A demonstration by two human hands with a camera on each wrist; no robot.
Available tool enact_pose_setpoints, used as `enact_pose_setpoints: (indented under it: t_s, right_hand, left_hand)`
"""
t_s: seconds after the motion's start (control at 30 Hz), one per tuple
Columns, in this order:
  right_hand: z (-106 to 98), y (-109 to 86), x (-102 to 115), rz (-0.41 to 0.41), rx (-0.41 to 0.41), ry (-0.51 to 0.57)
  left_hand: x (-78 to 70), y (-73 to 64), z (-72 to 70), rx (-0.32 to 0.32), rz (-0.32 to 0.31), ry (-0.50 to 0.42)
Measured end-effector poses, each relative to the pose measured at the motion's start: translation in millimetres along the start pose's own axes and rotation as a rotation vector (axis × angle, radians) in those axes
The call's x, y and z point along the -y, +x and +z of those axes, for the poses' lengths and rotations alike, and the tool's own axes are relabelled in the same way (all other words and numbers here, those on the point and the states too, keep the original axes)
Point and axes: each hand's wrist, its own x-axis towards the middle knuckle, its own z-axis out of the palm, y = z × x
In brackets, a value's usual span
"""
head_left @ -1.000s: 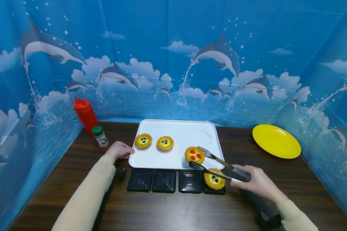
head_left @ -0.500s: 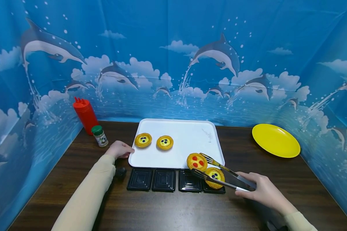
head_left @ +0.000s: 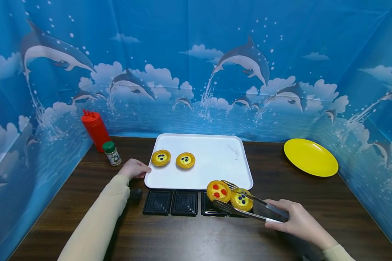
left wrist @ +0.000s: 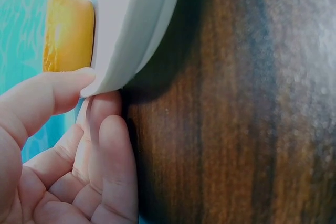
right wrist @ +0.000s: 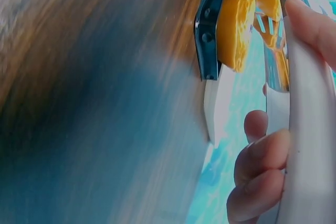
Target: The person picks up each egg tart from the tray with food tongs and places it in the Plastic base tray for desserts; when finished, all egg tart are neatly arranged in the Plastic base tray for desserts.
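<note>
My left hand [head_left: 135, 169] pinches the left rim of the white tray [head_left: 212, 156], thumb above and fingers beneath in the left wrist view. Two blueberry-topped egg tarts, a left one [head_left: 161, 158] and a right one [head_left: 185, 160], sit on that tray. With my right hand [head_left: 290, 219] I grip metal tongs [head_left: 248, 214]. The tongs' ends flank a tart with red fruit pieces [head_left: 217, 190], over the third black square holder [head_left: 211, 209]. Close to its right, beneath the tongs, another blueberry tart [head_left: 241, 201] sits on the fourth holder [right wrist: 207, 30].
Two bare black holders, one [head_left: 157, 203] left of the other [head_left: 184, 203], lie along the tray's front edge. A red squeeze bottle [head_left: 97, 130] and a green-capped jar [head_left: 112, 154] stand at the left. A yellow plate [head_left: 310, 157] is at the back right, near the dolphin-print backdrop [head_left: 189, 65].
My right hand has moved the tongs and the red-topped tart toward me, off the tray's front right and over the third holder. My left hand stays at the tray's rim.
</note>
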Motion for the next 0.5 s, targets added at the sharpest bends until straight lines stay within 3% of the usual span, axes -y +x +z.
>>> enact_pose_setpoints:
  t_s: [0.27, 0.5]
  right_hand:
    - [4, 0.2, 7, -0.023, 0.001, -0.021]
    - [6, 0.0, 12, -0.03, -0.003, -0.037]
  left_hand:
    - [0.7, 0.1, -0.9, -0.002, -0.011, -0.003]
    - [0.3, -1.4, 0.5, -0.001, 0.018, -0.001]
